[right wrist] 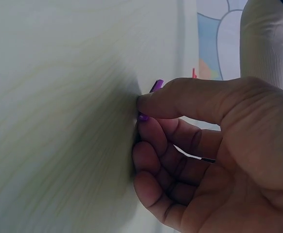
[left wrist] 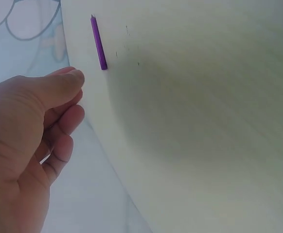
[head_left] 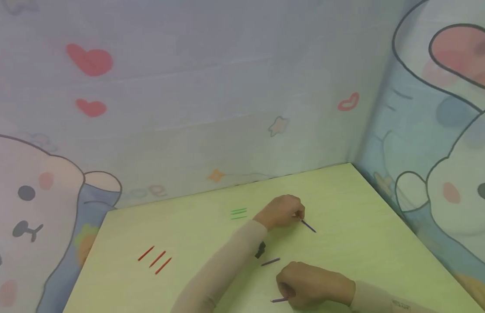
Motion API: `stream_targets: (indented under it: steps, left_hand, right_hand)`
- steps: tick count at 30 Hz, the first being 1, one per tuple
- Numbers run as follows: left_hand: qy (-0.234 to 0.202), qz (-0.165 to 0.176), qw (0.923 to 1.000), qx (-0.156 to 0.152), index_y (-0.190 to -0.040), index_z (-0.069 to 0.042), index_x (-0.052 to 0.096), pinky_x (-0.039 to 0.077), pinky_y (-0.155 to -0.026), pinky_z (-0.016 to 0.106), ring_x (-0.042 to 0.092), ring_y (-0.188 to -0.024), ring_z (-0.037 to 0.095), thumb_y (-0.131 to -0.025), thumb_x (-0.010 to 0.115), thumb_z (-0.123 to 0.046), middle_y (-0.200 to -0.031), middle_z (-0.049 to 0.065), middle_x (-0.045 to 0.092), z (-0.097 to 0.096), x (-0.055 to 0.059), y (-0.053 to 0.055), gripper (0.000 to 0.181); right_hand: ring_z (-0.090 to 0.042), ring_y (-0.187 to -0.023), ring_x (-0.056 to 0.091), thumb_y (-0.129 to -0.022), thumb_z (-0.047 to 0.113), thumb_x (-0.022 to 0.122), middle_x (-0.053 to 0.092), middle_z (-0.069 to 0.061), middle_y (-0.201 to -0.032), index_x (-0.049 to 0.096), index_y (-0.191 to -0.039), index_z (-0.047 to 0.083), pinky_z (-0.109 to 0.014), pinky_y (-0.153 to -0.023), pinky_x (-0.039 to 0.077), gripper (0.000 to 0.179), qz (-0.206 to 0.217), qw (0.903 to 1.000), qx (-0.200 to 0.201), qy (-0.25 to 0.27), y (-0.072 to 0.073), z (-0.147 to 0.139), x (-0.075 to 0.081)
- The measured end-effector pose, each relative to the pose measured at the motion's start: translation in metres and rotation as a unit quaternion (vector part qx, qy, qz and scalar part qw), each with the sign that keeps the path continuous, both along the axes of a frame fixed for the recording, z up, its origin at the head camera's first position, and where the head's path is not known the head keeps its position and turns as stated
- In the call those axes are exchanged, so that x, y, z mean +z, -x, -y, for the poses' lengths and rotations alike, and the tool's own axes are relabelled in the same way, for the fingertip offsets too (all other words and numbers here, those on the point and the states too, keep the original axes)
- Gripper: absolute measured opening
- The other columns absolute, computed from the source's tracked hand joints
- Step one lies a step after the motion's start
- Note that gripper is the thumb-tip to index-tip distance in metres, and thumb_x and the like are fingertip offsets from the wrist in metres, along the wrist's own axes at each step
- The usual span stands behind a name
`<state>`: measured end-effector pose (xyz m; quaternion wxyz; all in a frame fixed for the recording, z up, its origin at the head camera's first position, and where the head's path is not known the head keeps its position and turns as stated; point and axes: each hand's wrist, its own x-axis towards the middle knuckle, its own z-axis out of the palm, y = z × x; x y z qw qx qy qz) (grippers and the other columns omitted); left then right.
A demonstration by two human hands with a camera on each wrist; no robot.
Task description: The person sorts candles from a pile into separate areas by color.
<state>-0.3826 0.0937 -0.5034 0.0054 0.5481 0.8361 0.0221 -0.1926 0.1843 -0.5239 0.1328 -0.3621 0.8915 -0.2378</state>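
My left hand [head_left: 283, 211] is over the far right part of the table. Its thumb meets the index finger and the other fingers bend loosely. A short purple pencil [left wrist: 98, 42] lies just past those fingertips, a small gap apart in the left wrist view. Close to the table at the front, my right hand [head_left: 314, 284] pinches another purple pencil [right wrist: 156, 86] between thumb and index finger; much of it is hidden by them. One more purple pencil [head_left: 270, 261] lies between the two hands.
Several slim green sticks [head_left: 239, 213] lie side by side behind the left forearm. Three red pencils [head_left: 152, 259] lie slanted at the left of the pale table [head_left: 367, 208]. A printed cloth wall [head_left: 195, 87] borders the table. Something small and black [head_left: 260, 250] shows beside the left sleeve.
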Motion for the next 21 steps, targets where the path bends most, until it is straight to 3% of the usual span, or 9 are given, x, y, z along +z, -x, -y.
stream_targets:
  steps: [5,13,17,21]
  left_hand:
    - [-0.027,-0.001,0.9996,0.012,-0.105,-0.019,0.085,0.053,-0.088,0.015,0.068,-0.094,0.005,-0.107,0.077,-0.017,-0.101,-0.009,0.077,0.027,0.007,0.002,0.008]
    - [-0.067,0.020,0.9963,0.051,-0.109,-0.016,0.085,0.056,-0.087,0.017,0.073,-0.096,0.008,-0.106,0.078,-0.016,-0.105,-0.005,0.081,0.071,0.020,-0.007,0.008]
    - [-0.083,0.041,0.9933,0.069,-0.113,-0.015,0.085,0.057,-0.087,0.017,0.074,-0.096,0.007,-0.107,0.076,-0.014,-0.108,-0.004,0.082,0.098,0.010,-0.018,0.011]
    - [-0.094,0.080,0.9877,0.095,-0.112,-0.015,0.085,0.057,-0.090,0.017,0.074,-0.098,0.005,-0.107,0.075,-0.010,-0.108,-0.005,0.083,0.122,-0.006,-0.037,0.012]
  right_hand:
    - [0.003,-0.068,0.041,-0.075,-0.006,0.077,0.046,0.019,-0.071,0.060,-0.076,0.021,-0.017,-0.063,0.040,0.031,0.004,0.9999,-0.007,-0.014,-0.001,0.002,-0.001]
    - [0.003,-0.070,0.041,-0.077,-0.007,0.076,0.045,0.019,-0.073,0.059,-0.078,0.021,-0.017,-0.066,0.041,0.033,-0.011,0.9998,0.010,-0.010,0.002,-0.002,-0.001]
    - [0.002,-0.073,0.043,-0.079,-0.006,0.075,0.046,0.019,-0.076,0.058,-0.080,0.022,-0.019,-0.070,0.044,0.033,-0.031,0.9994,0.009,-0.014,0.002,-0.005,-0.002]
    - [0.000,-0.075,0.045,-0.083,-0.004,0.077,0.047,0.019,-0.078,0.059,-0.081,0.024,-0.023,-0.074,0.046,0.033,-0.040,0.9987,-0.008,-0.030,0.003,-0.009,-0.002]
